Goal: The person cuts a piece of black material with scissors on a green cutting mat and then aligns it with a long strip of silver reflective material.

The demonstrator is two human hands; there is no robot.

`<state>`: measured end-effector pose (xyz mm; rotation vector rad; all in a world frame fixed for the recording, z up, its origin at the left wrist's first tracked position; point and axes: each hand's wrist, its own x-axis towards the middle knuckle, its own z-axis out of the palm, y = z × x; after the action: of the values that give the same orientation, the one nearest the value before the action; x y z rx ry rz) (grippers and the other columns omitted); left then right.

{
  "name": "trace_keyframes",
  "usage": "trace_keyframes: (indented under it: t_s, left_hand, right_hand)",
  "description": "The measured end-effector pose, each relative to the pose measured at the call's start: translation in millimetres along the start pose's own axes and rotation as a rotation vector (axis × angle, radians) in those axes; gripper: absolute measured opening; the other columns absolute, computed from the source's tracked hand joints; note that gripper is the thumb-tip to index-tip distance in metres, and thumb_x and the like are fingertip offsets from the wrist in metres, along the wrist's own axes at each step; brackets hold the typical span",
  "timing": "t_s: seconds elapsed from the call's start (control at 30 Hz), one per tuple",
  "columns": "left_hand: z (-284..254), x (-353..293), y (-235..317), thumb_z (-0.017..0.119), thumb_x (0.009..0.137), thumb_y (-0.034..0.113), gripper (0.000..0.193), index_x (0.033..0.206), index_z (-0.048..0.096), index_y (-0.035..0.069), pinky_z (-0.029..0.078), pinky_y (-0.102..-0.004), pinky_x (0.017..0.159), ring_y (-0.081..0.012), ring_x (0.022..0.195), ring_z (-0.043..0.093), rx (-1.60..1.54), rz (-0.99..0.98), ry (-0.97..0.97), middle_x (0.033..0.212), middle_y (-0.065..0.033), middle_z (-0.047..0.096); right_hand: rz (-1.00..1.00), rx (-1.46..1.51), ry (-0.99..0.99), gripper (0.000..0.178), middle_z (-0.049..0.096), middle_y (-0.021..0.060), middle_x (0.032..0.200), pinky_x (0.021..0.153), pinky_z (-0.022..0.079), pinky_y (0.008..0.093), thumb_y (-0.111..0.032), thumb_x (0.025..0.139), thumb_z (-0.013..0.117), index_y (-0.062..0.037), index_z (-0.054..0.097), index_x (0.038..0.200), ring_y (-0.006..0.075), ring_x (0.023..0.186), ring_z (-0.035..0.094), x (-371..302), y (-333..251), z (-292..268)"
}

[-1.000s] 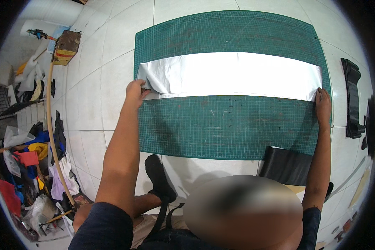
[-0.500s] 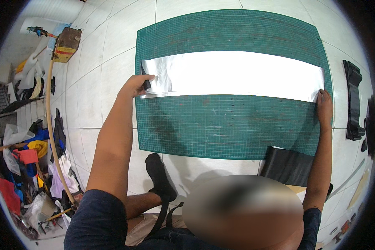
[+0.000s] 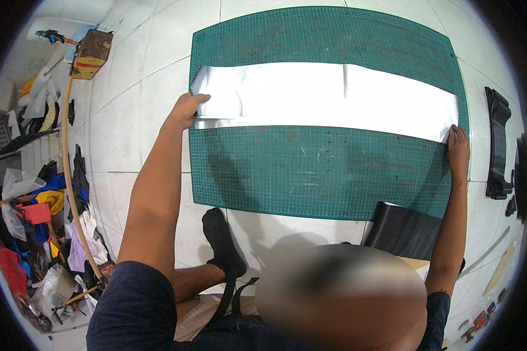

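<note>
A long white strip of fabric (image 3: 328,99) lies across a green gridded cutting mat (image 3: 322,175) on a white tiled floor. My left hand (image 3: 184,111) holds the strip's left end at the mat's left edge, fingers curled over its lower corner. At the mat's right edge my right hand (image 3: 458,149) pinches the strip's lower right corner. The strip is stretched flat between both hands, with a crease near its middle.
A folded black sheet (image 3: 404,231) lies at the mat's near right corner. A black strap-like piece (image 3: 498,143) lies on the floor to the right. A cardboard box (image 3: 91,52), a long thin rod (image 3: 67,175) and a heap of coloured scraps (image 3: 35,222) fill the left side.
The strip's left end, folded over a second ago, now lies flat and spread. My left hand shifted slightly along the mat's left edge; my right hand stayed at the right corner.
</note>
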<state>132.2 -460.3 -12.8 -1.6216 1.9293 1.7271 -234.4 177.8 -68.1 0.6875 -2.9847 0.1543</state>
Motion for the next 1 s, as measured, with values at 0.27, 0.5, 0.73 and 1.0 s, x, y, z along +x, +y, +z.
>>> trace_keyframes:
  t_s: [0.27, 0.5, 0.73, 1.0]
  left_hand:
    - [2.6, 6.5, -7.1, 0.067, 0.083, 0.016, 0.061, 0.129, 0.044, -0.017, 0.050, -0.0372, 0.090, -0.0316, 0.105, 0.063, 0.022, 0.134, 0.051, 0.118, -0.0269, 0.060]
    - [0.7, 16.7, -13.3, 0.066, 0.084, 0.017, 0.060, 0.127, 0.045, -0.018, 0.050, -0.0379, 0.090, -0.0326, 0.104, 0.063, 0.047, 0.187, 0.057, 0.118, -0.0279, 0.059]
    - [-0.5, 4.1, -13.7, 0.065, 0.084, 0.016, 0.055, 0.126, 0.048, -0.016, 0.051, -0.0385, 0.089, -0.0304, 0.103, 0.064, 0.054, 0.137, 0.072, 0.115, -0.0248, 0.062]
    - [-3.8, -6.3, -9.0, 0.067, 0.081, 0.019, 0.059, 0.124, 0.049, -0.016, 0.051, -0.0378, 0.082, -0.0288, 0.095, 0.064, 0.118, 0.147, 0.060, 0.111, -0.0256, 0.062]
  right_hand:
    - [0.032, -0.013, -0.031, 0.037, 0.056, 0.0215, 0.130, 0.105, 0.041, 0.0404, -0.024, 0.100, 0.046, 0.0001, 0.060, 0.125, 0.0354, 0.122, 0.052, 0.3, 0.8, -0.9]
    - [0.024, 0.015, 0.002, 0.034, 0.058, 0.0219, 0.127, 0.104, 0.042, 0.0408, -0.022, 0.099, 0.050, 0.0009, 0.061, 0.122, 0.0361, 0.120, 0.054, 0.2, -0.6, 1.6]
    - [0.026, 0.024, -0.005, 0.037, 0.057, 0.0216, 0.129, 0.104, 0.042, 0.0409, -0.024, 0.100, 0.048, 0.0016, 0.060, 0.123, 0.0358, 0.121, 0.053, -2.3, -7.1, -3.2]
    - [0.002, 0.023, 0.018, 0.035, 0.059, 0.0220, 0.126, 0.102, 0.043, 0.0406, -0.023, 0.100, 0.050, 0.0020, 0.061, 0.121, 0.0364, 0.119, 0.055, -1.7, -5.3, -1.8]
